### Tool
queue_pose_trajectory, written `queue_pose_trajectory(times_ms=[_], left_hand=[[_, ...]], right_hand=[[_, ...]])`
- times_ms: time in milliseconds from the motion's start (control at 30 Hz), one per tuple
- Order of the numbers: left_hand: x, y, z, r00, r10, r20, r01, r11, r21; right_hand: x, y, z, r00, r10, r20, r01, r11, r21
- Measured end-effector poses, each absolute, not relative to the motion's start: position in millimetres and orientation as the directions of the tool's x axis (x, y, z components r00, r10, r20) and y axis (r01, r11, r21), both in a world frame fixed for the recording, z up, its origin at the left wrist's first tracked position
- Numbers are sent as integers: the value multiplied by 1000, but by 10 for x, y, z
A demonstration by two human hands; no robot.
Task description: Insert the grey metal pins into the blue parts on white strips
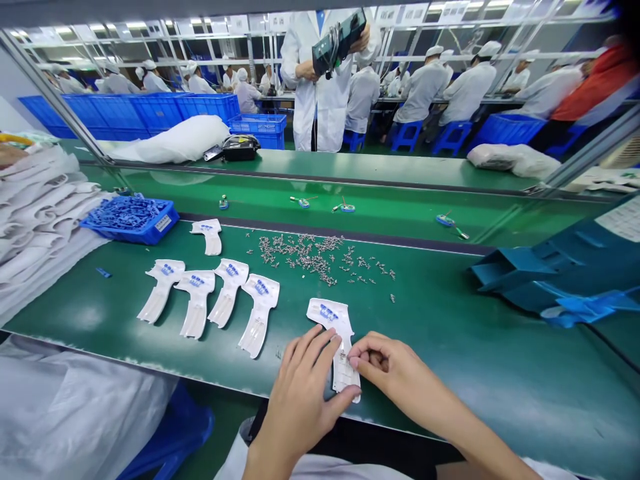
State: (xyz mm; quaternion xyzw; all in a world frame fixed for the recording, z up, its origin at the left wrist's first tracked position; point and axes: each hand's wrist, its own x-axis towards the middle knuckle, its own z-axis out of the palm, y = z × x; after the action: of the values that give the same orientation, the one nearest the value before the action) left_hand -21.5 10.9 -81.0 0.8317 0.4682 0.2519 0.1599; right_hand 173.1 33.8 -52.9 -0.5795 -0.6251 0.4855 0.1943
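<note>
A white pistol-shaped plastic shell half (327, 311) with blue pieces in its head lies on the green bench in front of me. My left hand (305, 387) bears on it, fingertips on its left edge and thumb near the handle's end, holding it against the bench. My right hand (383, 360) has thumb and forefinger pinched together at the handle's right edge; what is between them is too small to make out. Tiny metal bits show inside the handle by these fingertips. Beyond lies a scattered heap of small metal parts (315, 257).
Several similar shells (260, 313) lie to the left, near a blue tray (145, 227) of blue pieces and stacked white sheets (40, 200). A teal bin (560, 267) stands right. Small wired parts (345, 207) sit on the green belt. Across it, a person (323, 80) holds a dark device.
</note>
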Motion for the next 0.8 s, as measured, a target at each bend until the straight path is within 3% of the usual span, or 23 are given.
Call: queue_pose_trajectory(times_ms=[433, 633, 800], left_hand=[[-202, 119, -809, 442, 864, 242, 707, -501, 499], [-191, 125, -792, 434, 874, 219, 720, -483, 498], [-201, 137, -854, 445, 866, 228, 764, -500, 409]], right_hand=[[1717, 446, -472, -232, 915, -329, 683, -88, -726], [1739, 529, -522, -285, 896, -340, 559, -133, -818], [1706, 417, -568, -254, 909, -331, 408, -210, -889]])
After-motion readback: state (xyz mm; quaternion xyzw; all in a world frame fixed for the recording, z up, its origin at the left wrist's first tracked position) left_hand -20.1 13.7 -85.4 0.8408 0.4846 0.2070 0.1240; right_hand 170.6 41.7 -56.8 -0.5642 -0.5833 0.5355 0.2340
